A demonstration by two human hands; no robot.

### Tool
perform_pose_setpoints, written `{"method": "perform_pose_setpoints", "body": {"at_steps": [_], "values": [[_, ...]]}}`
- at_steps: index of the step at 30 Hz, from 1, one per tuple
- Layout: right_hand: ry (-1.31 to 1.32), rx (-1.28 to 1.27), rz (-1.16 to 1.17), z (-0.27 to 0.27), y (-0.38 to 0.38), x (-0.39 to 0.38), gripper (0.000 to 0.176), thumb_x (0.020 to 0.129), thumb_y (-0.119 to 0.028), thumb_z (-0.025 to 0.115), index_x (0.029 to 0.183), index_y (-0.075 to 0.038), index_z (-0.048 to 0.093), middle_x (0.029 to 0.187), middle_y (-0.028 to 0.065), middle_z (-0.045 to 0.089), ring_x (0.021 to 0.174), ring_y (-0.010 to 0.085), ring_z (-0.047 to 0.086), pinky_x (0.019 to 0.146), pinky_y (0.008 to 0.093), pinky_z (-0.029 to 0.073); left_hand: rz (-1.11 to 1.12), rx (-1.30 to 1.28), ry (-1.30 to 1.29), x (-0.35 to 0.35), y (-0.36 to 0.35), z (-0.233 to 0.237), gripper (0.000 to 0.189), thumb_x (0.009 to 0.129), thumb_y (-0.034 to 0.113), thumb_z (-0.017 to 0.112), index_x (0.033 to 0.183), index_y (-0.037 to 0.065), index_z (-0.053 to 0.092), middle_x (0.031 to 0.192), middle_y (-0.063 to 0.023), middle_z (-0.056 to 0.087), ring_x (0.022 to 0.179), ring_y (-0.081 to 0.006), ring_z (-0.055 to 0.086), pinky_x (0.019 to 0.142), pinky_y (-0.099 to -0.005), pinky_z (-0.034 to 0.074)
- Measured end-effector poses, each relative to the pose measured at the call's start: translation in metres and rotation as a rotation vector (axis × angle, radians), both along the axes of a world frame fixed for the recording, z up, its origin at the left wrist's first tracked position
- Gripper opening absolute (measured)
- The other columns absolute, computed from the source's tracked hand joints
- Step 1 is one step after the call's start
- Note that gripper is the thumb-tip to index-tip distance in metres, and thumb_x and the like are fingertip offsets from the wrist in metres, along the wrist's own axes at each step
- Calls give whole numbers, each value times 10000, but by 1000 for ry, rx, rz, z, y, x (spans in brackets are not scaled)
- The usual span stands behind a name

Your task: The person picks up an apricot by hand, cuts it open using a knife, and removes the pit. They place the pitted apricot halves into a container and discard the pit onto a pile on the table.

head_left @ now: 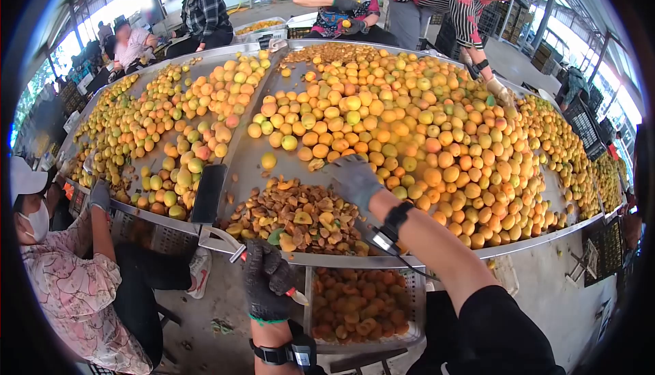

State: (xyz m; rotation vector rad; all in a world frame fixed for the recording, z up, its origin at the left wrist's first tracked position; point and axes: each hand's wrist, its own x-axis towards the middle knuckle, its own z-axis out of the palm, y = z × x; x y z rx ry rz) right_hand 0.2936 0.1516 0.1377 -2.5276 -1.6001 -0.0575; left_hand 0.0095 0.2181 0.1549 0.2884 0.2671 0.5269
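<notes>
My left hand [268,279], in a dark knitted glove, is closed around a small red-handled knife [297,296]. Its short pale tip sticks out at the lower right; most of the handle is hidden in my fist. My right hand [356,180], in a grey glove, reaches over the metal table [249,163] at the near edge of the whole apricots [443,163]. Its fingers look apart and bent downward, their tips partly hidden, and no fruit shows in them. Just below that hand lies a heap of cut apricot pieces [307,218].
A crate of apricot halves [361,307] stands below the table rim. A phone [209,194] leans at the rim beside a curved white piece [222,240]. A person [68,266] sits at my left; others work across the table, one gloved hand [500,92] in the fruit.
</notes>
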Motion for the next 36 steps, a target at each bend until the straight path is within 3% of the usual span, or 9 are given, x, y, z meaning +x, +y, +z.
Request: {"method": "perform_pose_setpoints", "body": {"at_steps": [6,17,19,21,23,24,26,33,36], "values": [[-159,-96,-33,-59,71,26,299,874,-185,506,1152,-136,605,1168,56,585,1113,259,527,930,407,427,-52,78,1,-2,4,2,239,971,335,487,921,106,533,637,21,402,372,-91,289,338,-245,255],[-230,-208,-91,-27,45,20,238,840,-239,599,989,-75,686,1036,92,641,969,251,603,805,388,461,-41,130,85,2,-8,-2,218,974,318,490,929,107,527,626,17,408,369,-99,337,324,-246,265],[56,-132,-148,3,20,9,223,862,-154,587,1028,-32,672,1001,96,642,933,216,607,751,347,475,-26,155,97,0,-8,-6,201,968,304,506,906,114,516,627,16,417,369,-101,344,325,-247,273],[786,487,-332,-4,-7,6,195,873,-147,607,1005,-19,672,918,71,641,836,175,610,684,311,491,-75,102,37,1,-8,-8,251,989,337,449,977,107,549,658,17,412,382,-103,352,337,-265,288],[511,667,192,-46,-46,21,179,902,-137,584,1018,-14,643,908,42,625,808,147,598,718,307,496,-56,114,55,0,-9,-2,254,986,342,457,952,109,552,657,19,415,381,-104,352,340,-264,285],[509,665,192,-33,-58,6,179,902,-137,584,1018,-14,643,908,42,625,808,147,598,718,307,496,-50,130,73,0,-10,2,209,970,322,499,902,126,526,645,18,428,378,-103,351,338,-251,290],[1846,966,-355,-9,-87,-24,238,916,-151,576,1103,-5,587,860,49,616,747,169,608,683,299,515,-57,145,86,2,-14,5,194,953,303,541,852,142,499,632,16,442,375,-101,351,337,-239,295],[2027,1146,-458,-23,-158,-71,198,925,-97,560,1107,-24,591,991,71,652,862,190,648,711,281,536,-91,151,103,11,-24,-2,196,949,315,551,854,146,525,632,16,456,387,-97,360,336,-237,282],[1638,1009,-595,-10,-164,-85,201,921,-105,567,1100,-26,614,947,49,652,815,147,621,704,258,506,-85,172,106,13,-26,-3,193,947,310,556,854,142,533,634,16,459,385,-95,358,337,-239,278]]}}
